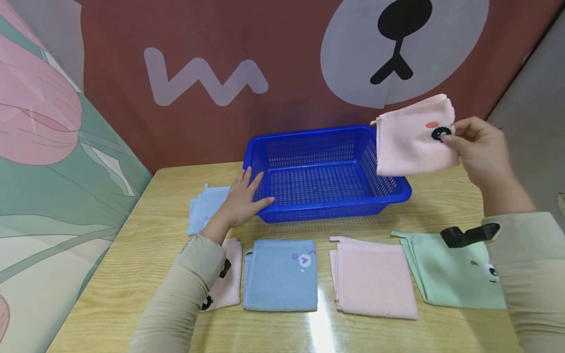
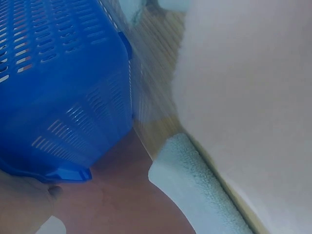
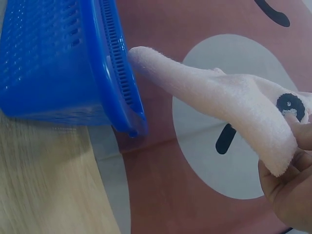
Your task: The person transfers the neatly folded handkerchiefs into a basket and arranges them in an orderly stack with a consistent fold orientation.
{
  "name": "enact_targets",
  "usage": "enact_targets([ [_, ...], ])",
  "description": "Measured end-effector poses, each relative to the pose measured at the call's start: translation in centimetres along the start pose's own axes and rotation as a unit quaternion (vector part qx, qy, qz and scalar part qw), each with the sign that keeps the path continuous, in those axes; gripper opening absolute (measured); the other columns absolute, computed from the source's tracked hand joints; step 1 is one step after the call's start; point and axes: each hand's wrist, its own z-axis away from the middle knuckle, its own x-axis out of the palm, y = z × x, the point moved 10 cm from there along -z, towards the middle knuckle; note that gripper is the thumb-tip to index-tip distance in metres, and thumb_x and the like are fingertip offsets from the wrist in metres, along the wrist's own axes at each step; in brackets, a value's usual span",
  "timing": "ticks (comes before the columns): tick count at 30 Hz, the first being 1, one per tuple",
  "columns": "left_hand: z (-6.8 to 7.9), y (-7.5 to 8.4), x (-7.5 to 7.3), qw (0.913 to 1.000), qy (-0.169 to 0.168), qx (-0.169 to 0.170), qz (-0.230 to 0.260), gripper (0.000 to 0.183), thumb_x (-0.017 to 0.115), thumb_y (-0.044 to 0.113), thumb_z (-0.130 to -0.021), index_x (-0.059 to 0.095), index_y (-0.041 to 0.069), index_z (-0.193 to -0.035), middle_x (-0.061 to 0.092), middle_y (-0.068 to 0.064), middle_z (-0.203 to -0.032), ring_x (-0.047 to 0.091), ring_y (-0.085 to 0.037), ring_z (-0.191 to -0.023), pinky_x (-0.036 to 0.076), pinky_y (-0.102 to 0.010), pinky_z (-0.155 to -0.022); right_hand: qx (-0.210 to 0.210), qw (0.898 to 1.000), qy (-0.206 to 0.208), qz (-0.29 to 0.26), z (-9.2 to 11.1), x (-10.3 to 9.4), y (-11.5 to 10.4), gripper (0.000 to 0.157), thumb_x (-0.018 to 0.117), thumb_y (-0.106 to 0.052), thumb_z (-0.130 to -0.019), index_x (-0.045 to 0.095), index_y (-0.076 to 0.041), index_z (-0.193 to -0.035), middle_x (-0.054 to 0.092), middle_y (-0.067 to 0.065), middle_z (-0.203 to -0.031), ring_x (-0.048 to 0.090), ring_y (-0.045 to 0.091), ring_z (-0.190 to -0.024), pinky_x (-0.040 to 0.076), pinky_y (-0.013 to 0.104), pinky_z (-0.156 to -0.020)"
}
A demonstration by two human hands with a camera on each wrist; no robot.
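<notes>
- On the tabletop (image 1: 132,274) stands a blue basket (image 1: 322,210), its mesh floor visible.
- Left hand (image 1: 242,198), fingers spread, touches its rim.
- Right hand (image 1: 484,149) pinches a pink cloth (image 1: 406,147) nearby.

This looks like a decorated indoor corner, homelike or perhaps a playroom, though the pictures cannot settle which: a brown backdrop (image 1: 291,59) with a cartoon animal's muzzle fills the top of the frame, and a panel of large pink flowers and green leaves (image 1: 39,191) covers the left side. Across the lower half, a wood-grain table (image 1: 132,264) bears household goods, namely a blue plastic basket (image 1: 326,204) at centre and folded pastel cloths (image 1: 280,279) along the bottom.
</notes>
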Motion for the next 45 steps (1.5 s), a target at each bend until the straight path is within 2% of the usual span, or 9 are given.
enact_targets([
  [11,-0.2,-0.1,-0.1,1.0000,0.004,0.000,-0.002,0.078,0.036,0.060,-0.082,0.010,0.015,-0.140,-0.003,-0.016,-0.142,-0.008,-0.029,-0.128,0.005,-0.050,-0.099,-0.003,1.000,-0.014,-0.016,0.2,1.3,0.2,0.006,0.057,-0.007,-0.080,0.061,-0.010,-0.084,0.052,-0.002,-0.079,0.050,0.006,-0.067,0.044,0.012,-0.053],
  [18,-0.2,-0.1,-0.2,1.0000,0.001,0.000,0.001,0.079,0.035,0.060,-0.082,0.010,0.014,-0.140,-0.003,-0.016,-0.142,-0.008,-0.030,-0.128,0.005,-0.051,-0.099,0.003,1.000,-0.008,0.017,0.3,2.0,0.5,0.007,0.056,-0.009,-0.082,0.061,-0.012,-0.086,0.051,-0.004,-0.079,0.049,0.006,-0.069,0.044,0.012,-0.054],
  [26,-0.1,-0.1,-0.2,1.0000,0.000,-0.001,0.002,0.078,0.035,0.059,-0.082,0.010,0.014,-0.140,-0.002,-0.016,-0.143,-0.008,-0.030,-0.128,0.005,-0.051,-0.098,-0.015,1.000,-0.016,0.018,0.2,3.1,0.4,0.008,0.054,-0.008,-0.083,0.060,-0.013,-0.087,0.050,-0.004,-0.079,0.049,0.006,-0.071,0.044,0.012,-0.056],
  [41,-0.1,-0.2,0.1,1.0000,0.003,-0.003,0.002,0.077,0.036,0.059,-0.082,0.011,0.014,-0.140,0.000,-0.016,-0.143,-0.007,-0.030,-0.128,0.006,-0.051,-0.099,-0.015,0.998,-0.032,0.042,0.5,4.8,1.0,0.005,0.055,-0.011,-0.084,0.058,-0.013,-0.087,0.049,-0.003,-0.080,0.048,0.007,-0.068,0.043,0.013,-0.053],
  [42,-0.1,-0.2,0.1,1.0000,0.003,-0.003,0.002,0.077,0.036,0.059,-0.083,0.011,0.014,-0.140,0.000,-0.016,-0.143,-0.007,-0.030,-0.128,0.006,-0.051,-0.099,-0.015,0.998,-0.032,0.046,0.4,4.8,1.2,0.005,0.055,-0.011,-0.084,0.058,-0.012,-0.087,0.049,-0.003,-0.080,0.048,0.007,-0.068,0.043,0.013,-0.053],
  [45,-0.1,-0.2,0.0,1.0000,0.005,-0.003,0.000,0.076,0.036,0.058,-0.083,0.012,0.014,-0.140,0.000,-0.016,-0.143,-0.007,-0.030,-0.128,0.006,-0.051,-0.099,-0.027,0.999,-0.035,0.023,-2.0,4.3,4.7,0.011,0.059,-0.013,-0.081,0.060,-0.008,-0.091,0.052,0.000,-0.081,0.050,0.009,-0.069,0.043,0.016,-0.051],
])
